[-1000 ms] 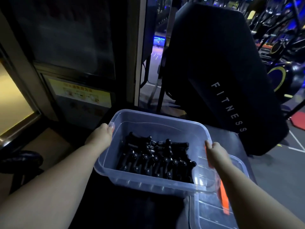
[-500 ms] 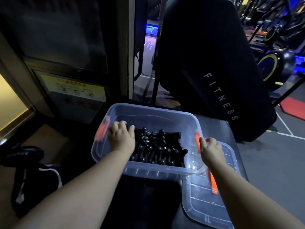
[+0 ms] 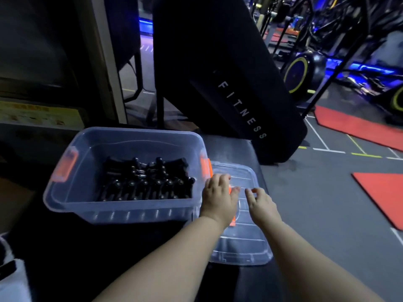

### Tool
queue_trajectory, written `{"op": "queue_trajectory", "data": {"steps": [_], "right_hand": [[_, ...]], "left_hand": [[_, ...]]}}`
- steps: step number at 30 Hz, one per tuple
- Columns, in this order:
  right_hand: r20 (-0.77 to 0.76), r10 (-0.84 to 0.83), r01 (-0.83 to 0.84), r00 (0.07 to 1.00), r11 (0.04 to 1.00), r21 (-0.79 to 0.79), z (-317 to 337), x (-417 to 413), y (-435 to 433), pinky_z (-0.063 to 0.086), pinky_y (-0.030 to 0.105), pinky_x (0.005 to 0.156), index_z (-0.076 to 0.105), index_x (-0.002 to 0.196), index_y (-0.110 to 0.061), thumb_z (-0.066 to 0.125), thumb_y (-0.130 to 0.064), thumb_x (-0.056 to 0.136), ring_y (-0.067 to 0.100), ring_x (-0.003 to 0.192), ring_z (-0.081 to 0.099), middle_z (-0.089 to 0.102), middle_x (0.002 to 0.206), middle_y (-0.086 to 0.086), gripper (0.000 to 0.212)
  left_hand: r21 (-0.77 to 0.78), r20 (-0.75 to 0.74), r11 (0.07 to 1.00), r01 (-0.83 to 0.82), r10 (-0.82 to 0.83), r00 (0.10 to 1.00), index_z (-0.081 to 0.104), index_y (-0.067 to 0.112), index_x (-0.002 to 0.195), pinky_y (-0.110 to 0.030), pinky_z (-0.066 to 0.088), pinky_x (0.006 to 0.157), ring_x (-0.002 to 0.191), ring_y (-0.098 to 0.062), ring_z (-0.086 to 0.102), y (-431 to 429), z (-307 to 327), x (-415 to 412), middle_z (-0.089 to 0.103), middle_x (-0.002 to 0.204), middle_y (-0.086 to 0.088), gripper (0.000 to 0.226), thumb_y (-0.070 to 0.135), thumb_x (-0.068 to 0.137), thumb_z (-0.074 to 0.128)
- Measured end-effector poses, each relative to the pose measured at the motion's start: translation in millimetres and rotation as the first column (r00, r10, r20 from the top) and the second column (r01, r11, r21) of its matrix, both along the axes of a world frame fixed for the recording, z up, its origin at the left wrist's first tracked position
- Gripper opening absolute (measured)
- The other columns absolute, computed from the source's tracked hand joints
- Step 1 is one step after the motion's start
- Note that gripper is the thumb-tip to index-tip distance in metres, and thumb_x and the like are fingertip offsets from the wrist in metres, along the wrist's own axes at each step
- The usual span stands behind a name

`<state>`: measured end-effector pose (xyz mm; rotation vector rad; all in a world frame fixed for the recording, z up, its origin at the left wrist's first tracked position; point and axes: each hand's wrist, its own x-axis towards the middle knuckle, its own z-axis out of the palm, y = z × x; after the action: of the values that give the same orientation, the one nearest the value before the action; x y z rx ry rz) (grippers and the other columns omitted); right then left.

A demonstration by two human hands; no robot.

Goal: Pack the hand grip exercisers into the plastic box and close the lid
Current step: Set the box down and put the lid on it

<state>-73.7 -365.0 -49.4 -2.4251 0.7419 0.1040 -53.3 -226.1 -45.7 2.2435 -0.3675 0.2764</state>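
Head view. The black hand grip exercisers [image 3: 146, 182] lie in a heap on the floor of the clear rectangular plastic box [image 3: 130, 212], just left of the fingers. No exerciser is visible outside the box, so the packing step appears complete. The box is open at the top. Its two orange side latches [image 3: 65, 166] sit on the end walls, one far from the fingers and one just beside them.

The flat clear plastic lid [image 3: 244, 243] lies on the dark desk [image 3: 231, 147], directly beneath the fingers and touching the right end of the box.

The left hand [image 3: 218, 199] is over the lid's near-left edge, fingers [image 3: 220, 178] loosely spread and holding nothing. The right hand [image 3: 261, 203] is over the lid's centre, fingers [image 3: 250, 194] loosely curved and holding nothing. Contact with the lid cannot be confirmed.

Remaining steps, as judged: grip the lid, place it on the box rim, press it down and fasten both latches.
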Motion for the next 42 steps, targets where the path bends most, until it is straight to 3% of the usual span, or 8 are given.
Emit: {"op": "queue_trajectory", "data": {"steps": [3,8,18,25,29,33,38,42], "right_hand": [[-0.055,-0.020,0.021,0.998,1.000,0.010,-13.4,-8.4,-18.1,0.036,0.040,0.094,0.046,0.131,-0.023,0.035,-0.057,0.095,0.034,0.121,0.045,0.051,0.133,0.011,0.050],[-0.108,-0.038,0.038,0.993,0.999,-0.008,-39.8,-23.8,-41.1,0.037,0.043,0.095,0.044,0.134,-0.024,0.033,-0.058,0.095,0.034,0.122,0.045,0.050,0.135,0.011,0.053],[-0.247,-0.086,0.091,0.965,0.996,0.006,-98.5,-44.0,-61.4,0.037,0.045,0.100,0.037,0.141,-0.021,0.036,-0.059,0.094,0.034,0.127,0.044,0.044,0.142,0.011,0.060],[-0.278,-0.200,0.192,0.940,0.980,-0.056,-119.8,-51.7,-64.9,0.030,0.051,0.105,0.022,0.148,-0.023,0.039,-0.063,0.091,0.033,0.134,0.034,0.036,0.149,0.007,0.072],[-0.297,-0.266,0.299,0.917,0.952,0.071,-134.1,-54.7,-71.6,0.031,0.050,0.106,0.017,0.150,-0.020,0.045,-0.062,0.088,0.037,0.133,0.036,0.040,0.147,0.011,0.080],[-0.267,-0.305,0.334,0.914,0.940,0.069,-132.6,-59.3,-78.1,0.035,0.049,0.101,0.020,0.149,-0.021,0.050,-0.060,0.086,0.037,0.132,0.037,0.040,0.146,0.012,0.081],[-0.141,-0.398,0.406,0.906,0.913,0.036,-112.8,-73.3,-96.1,0.037,0.049,0.103,0.025,0.147,-0.026,0.062,-0.063,0.077,0.037,0.129,0.040,0.038,0.144,0.014,0.088],[-0.041,-0.450,0.451,0.892,0.892,0.028,-87.2,-82.0,-115.4,0.039,0.049,0.103,0.026,0.144,-0.026,0.068,-0.064,0.070,0.038,0.124,0.044,0.046,0.138,0.014,0.094]], "left_hand": [[0.022,-0.259,0.998,0.061,-0.053,0.964,0.052,0.007,0.122,-0.035,0.033,0.100,0.115,-0.030,0.047,-21.4,-12.7,-9.9,0.052,0.122,-0.012,0.050,0.045,0.092,0.036],[0.119,-0.457,0.993,0.021,0.036,0.889,0.043,0.011,0.127,-0.034,0.028,0.104,0.125,-0.025,0.038,-34.6,-52.1,-18.8,0.042,0.133,-0.007,0.043,0.043,0.098,0.039],[0.384,-0.526,0.921,-0.067,0.278,0.804,0.029,0.013,0.139,-0.037,0.029,0.107,0.138,-0.023,0.023,-22.5,-115.3,-28.2,0.024,0.148,-0.005,0.059,0.049,0.095,0.043],[0.402,-0.676,0.910,-0.104,0.372,0.637,-0.007,0.009,0.151,-0.037,0.010,0.118,0.148,-0.025,0.000,-21.2,-135.6,-27.4,-0.004,0.160,-0.011,0.088,0.052,0.093,0.044],[0.363,-0.683,0.904,-0.228,0.424,0.594,-0.003,0.009,0.151,-0.042,0.025,0.115,0.144,-0.030,0.016,-31.1,-134.0,-23.3,0.008,0.159,-0.012,0.089,0.049,0.092,0.050],[0.342,-0.712,0.896,-0.283,0.444,0.544,0.005,0.006,0.150,-0.041,0.038,0.102,0.135,-0.032,0.034,-38.3,-127.2,-15.1,0.022,0.152,-0.013,0.093,0.049,0.087,0.059],[0.264,-0.706,0.921,-0.285,0.386,0.593,0.042,0.006,0.130,-0.039,0.048,0.086,0.106,-0.031,0.054,-57.2,-105.9,-9.5,0.033,0.130,-0.011,0.058,0.041,0.088,0.062],[0.177,-0.686,0.938,-0.299,0.335,0.646,0.044,0.007,0.119,-0.040,0.048,0.084,0.089,-0.027,0.051,-69.1,-83.5,-8.0,0.034,0.128,-0.010,0.043,0.034,0.090,0.062]]}}
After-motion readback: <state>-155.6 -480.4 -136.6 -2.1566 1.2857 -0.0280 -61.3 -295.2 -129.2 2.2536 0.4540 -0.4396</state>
